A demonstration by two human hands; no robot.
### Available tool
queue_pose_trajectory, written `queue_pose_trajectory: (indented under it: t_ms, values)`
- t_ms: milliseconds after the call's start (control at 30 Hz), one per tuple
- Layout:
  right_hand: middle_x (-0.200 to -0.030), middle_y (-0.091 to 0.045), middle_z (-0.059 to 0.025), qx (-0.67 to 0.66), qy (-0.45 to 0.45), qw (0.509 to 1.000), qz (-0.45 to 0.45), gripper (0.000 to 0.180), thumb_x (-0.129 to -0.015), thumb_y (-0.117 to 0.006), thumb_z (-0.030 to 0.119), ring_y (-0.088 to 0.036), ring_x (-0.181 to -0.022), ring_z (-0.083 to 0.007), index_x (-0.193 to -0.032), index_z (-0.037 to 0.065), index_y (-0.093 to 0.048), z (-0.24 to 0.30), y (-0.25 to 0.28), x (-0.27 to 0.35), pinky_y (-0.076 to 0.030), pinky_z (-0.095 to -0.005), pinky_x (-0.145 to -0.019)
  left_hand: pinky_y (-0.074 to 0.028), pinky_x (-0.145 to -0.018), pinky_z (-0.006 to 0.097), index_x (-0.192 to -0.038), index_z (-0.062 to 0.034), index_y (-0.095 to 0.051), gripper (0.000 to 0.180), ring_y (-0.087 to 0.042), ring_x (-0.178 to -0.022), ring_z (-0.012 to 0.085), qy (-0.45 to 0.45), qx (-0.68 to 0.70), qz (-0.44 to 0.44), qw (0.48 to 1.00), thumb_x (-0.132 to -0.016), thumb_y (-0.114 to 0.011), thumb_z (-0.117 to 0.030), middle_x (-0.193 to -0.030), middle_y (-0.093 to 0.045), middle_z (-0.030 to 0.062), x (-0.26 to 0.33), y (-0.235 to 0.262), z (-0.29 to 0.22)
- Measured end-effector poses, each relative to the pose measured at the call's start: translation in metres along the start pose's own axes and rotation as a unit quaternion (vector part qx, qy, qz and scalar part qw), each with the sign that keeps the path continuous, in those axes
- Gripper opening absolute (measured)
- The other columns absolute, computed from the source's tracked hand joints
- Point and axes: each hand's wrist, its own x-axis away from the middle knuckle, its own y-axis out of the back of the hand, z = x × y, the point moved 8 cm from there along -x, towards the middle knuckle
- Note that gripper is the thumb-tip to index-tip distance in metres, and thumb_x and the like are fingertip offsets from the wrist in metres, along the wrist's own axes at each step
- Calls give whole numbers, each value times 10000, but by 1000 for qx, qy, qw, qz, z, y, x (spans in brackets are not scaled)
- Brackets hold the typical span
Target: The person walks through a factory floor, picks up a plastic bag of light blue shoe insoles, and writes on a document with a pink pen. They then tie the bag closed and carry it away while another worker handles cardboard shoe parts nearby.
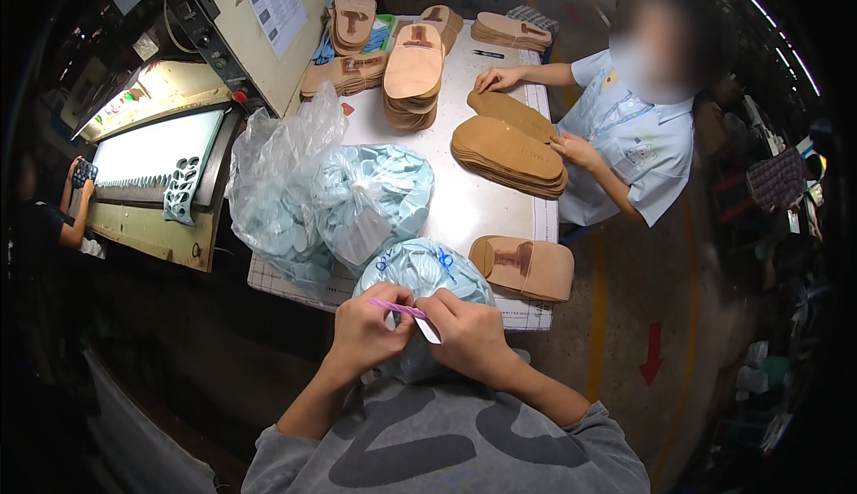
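Observation:
My left hand is closed on one end of a twisted pink string. Its other end runs into the closed fingers of my right hand, and a small white tag sticks out below them. Both hands are close together over the near edge of the table, against a clear plastic bag filled with light blue foam pieces and marked in blue ink. Two more such bags, a knotted one and a loose-topped one, stand just beyond. The neck of the near bag is hidden by my hands.
On the white table lie several stacks of tan insoles, one strapped bundle near the right corner. A co-worker on the right handles brown insoles. A lit cutting machine stands left, with another person beside it.

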Motion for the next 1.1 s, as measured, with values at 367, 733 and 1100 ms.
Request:
queue_pose_trajectory:
  t_ms: [367, 733, 1100]
  values:
    - [-930, -663, -84, -3, -4, 999, 47, 272, -809, -774, 106, -717, -711, -319, -1056, 72, -666, -2, -8, 0, -554, -424, -572, -600, -801, 384, -1078, -96, -784, 251, -766, -929, 328, 59, -58, 93, 992, -838, -806, -164, -1028, -784, 92, 3, 9, -2]
    - [-920, -663, -76, 1, -12, 998, 69, 242, -859, -813, 167, -707, -709, -321, -1051, 95, -685, -8, -8, 0, -556, -429, -586, -573, -816, 442, -1102, -127, -736, 197, -725, -959, 364, 75, -50, 155, 984, -920, -740, -199, -1061, -724, 87, -4, 5, -6]
    - [-940, -677, -76, -3, -11, 997, 72, 250, -835, -807, 140, -717, -732, -320, -1047, 95, -684, -10, -10, 0, -561, -426, -593, -579, -692, 425, -1036, -148, -752, 206, -739, -821, 315, 15, -184, 82, 979, -844, -795, -207, -1020, -702, 42, -3, 10, -23]
